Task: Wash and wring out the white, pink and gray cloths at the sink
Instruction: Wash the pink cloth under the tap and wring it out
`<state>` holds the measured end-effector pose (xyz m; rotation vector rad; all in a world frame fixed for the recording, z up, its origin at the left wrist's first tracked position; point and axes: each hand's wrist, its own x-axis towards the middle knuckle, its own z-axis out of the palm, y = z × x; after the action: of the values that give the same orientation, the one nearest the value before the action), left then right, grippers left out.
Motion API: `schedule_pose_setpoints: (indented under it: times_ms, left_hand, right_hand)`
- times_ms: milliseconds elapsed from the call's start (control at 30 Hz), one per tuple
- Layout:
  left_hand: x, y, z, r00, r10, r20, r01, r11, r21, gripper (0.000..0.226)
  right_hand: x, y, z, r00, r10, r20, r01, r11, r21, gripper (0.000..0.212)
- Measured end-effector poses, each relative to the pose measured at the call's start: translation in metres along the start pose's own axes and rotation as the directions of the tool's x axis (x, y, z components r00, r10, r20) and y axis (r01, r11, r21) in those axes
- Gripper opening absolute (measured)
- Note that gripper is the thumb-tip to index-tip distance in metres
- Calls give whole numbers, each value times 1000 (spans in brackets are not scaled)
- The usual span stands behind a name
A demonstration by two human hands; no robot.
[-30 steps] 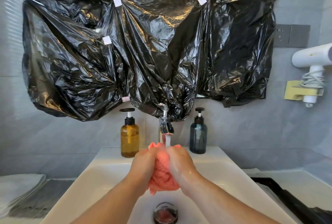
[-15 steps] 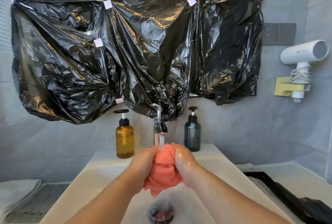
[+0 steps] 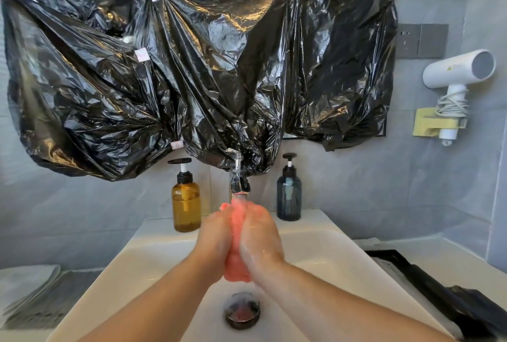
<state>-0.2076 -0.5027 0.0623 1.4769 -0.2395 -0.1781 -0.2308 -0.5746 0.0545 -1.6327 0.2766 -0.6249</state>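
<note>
at the sink, the pink cloth is worked under the faucet.
for a good rinse, knead and turn it so water reaches the inner folds, keeping it low to limit splashing; left hand and right hand are each curled tight round the bunched cloth, held between the palms above the drain, its top just under the faucet.
</note>
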Motion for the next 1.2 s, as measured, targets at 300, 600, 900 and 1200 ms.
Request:
schedule_pose_setpoints:
  times_ms: [300, 600, 900, 1200]
  left_hand:
    - [3, 17, -43, 971, -159, 179, 5, 763, 647, 34]
    - [-10, 17, -30, 865, -316, 390, 358, 933, -38, 62]
    - [-11, 13, -16, 996, -7, 88, 51, 857, -512, 27]
    - [-7, 9, -1, 976, -64, 207, 133, 932, -337, 26]
  right_hand:
    - [28, 1, -43, 985, -169, 23, 157, 850, -502, 43]
    - [39, -17, -44, 978, 206, -15, -172, 853, 494, 41]
    - [-3, -5, -3, 983, 24, 184, -42, 995, 94, 34]
    - [19, 10, -2, 998, 45, 45, -45, 999, 5, 29]
